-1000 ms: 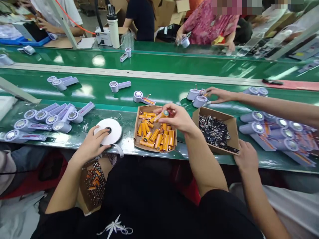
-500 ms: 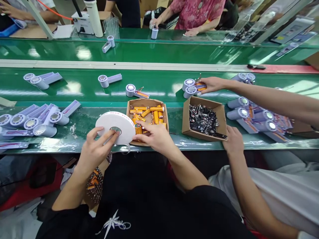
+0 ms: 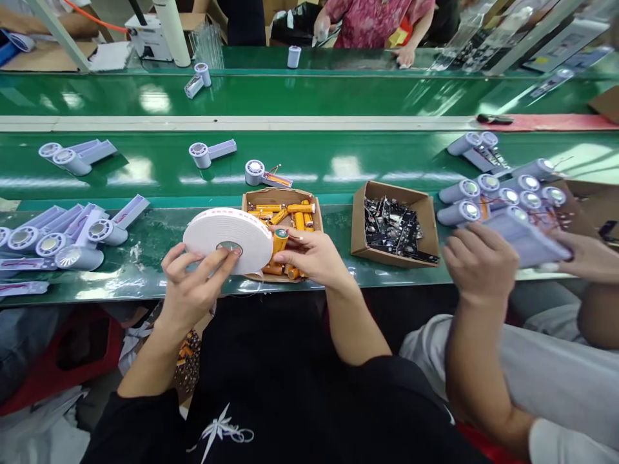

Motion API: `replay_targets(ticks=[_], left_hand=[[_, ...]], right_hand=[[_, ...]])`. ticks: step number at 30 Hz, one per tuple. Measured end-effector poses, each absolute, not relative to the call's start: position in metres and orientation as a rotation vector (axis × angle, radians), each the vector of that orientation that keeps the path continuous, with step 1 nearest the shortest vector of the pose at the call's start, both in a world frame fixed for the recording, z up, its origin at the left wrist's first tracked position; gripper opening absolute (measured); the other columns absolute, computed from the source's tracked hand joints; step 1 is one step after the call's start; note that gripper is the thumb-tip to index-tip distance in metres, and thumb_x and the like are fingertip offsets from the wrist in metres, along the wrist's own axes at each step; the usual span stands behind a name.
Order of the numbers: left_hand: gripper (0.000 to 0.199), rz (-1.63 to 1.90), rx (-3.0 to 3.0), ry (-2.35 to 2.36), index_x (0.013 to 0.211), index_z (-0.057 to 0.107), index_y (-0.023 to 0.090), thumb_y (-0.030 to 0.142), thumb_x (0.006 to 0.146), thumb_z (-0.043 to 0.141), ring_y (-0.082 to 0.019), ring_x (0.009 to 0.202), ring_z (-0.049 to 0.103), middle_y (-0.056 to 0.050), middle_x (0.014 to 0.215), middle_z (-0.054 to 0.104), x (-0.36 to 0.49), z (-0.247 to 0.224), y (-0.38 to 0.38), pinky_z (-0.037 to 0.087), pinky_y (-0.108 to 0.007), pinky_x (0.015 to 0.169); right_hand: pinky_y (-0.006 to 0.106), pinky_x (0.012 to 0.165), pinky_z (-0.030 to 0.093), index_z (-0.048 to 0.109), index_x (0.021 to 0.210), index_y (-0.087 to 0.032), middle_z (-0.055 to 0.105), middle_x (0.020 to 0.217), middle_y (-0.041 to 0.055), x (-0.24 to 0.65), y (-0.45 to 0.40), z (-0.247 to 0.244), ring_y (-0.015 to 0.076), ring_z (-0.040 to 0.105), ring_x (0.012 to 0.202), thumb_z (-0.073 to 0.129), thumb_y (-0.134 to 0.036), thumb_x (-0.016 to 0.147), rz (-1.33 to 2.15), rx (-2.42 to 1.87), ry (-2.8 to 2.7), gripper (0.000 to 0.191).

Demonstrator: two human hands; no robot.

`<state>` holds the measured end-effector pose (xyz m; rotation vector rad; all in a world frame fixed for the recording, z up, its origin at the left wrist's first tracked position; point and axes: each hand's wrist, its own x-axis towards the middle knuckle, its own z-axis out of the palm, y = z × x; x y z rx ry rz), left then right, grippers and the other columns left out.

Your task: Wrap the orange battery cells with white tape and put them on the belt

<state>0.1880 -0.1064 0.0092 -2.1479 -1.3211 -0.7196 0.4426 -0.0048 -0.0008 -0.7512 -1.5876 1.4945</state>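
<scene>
Orange cylinder point(image 3: 280, 240) now beside roll point(image 3: 232, 227)

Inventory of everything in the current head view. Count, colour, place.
Roll: 1, white, left hand
Held cell: 1, orange, right hand
Cell box: 1, brown, near table
Loose cells: several, orange, in cell box
Board box: 1, brown, right of cell box
Circuit boards: many, black, in board box
Belts: 2, green, beyond near table
Housings: many, lavender, mostly near belt and table
Divider: 1, white, between belts
Boxy device: 1, white, far left
Lower parts box: 1, brown, below table edge
Person: 1, pink top, far side
Co-worker's hands: 2, blurred, right
Left hand: 1, bare, on roll
Right hand: 1, bare, on held cell
</scene>
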Motion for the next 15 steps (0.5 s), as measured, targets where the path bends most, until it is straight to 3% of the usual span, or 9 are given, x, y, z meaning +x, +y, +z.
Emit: replay_targets(ticks=[5, 8, 11, 15], left_hand=[[0.073, -0.598, -2.342, -1.349, 0.163, 0.053, 0.046, 0.016, 0.100, 0.075, -0.027, 0.107, 0.055, 0.004, 0.126, 0.081, 0.179, 0.010, -0.110, 0.042, -0.047, 0.111], [0.072, -0.660, -2.349, -1.467, 0.165, 0.051, 0.047, 0.024, 0.101, 0.074, -0.028, 0.111, 0.055, 0.000, 0.122, 0.081, 0.187, -0.005, -0.110, 0.038, -0.053, 0.114], [0.066, -0.750, -2.224, -1.530, 0.163, 0.055, 0.039, 0.036, 0.100, 0.075, -0.031, 0.115, 0.053, -0.008, 0.114, 0.080, 0.209, -0.020, -0.109, 0.034, -0.059, 0.115], [0.064, -0.858, -2.216, -1.506, 0.159, 0.061, 0.027, 0.038, 0.098, 0.078, -0.031, 0.106, 0.053, -0.011, 0.101, 0.075, 0.237, -0.022, -0.127, 0.038, -0.053, 0.104]], right_hand=[[0.035, 0.095, 0.066, 0.087, 0.109, -0.022, 0.085, 0.093, 0.0001, 0.465, 0.009, 0.023, 0.0225, 0.079, 0.090, 0.088, -0.037, 0.090, 1.247, -0.907, -1.932, 0.024], [0.039, 0.092, 0.068, 0.084, 0.111, -0.022, 0.087, 0.101, 0.0036, 0.449, 0.005, 0.018, 0.0261, 0.082, 0.096, 0.094, -0.048, 0.083, 1.320, -0.898, -1.584, 0.039], [0.046, 0.096, 0.070, 0.076, 0.121, -0.023, 0.086, 0.114, 0.0097, 0.416, -0.011, 0.004, 0.0292, 0.083, 0.106, 0.092, -0.064, 0.081, 1.299, -0.811, -1.033, 0.060], [0.047, 0.098, 0.070, 0.068, 0.124, -0.027, 0.085, 0.113, 0.0092, 0.408, -0.011, -0.004, 0.0294, 0.082, 0.111, 0.096, -0.062, 0.078, 1.236, -0.785, -0.857, 0.065]])
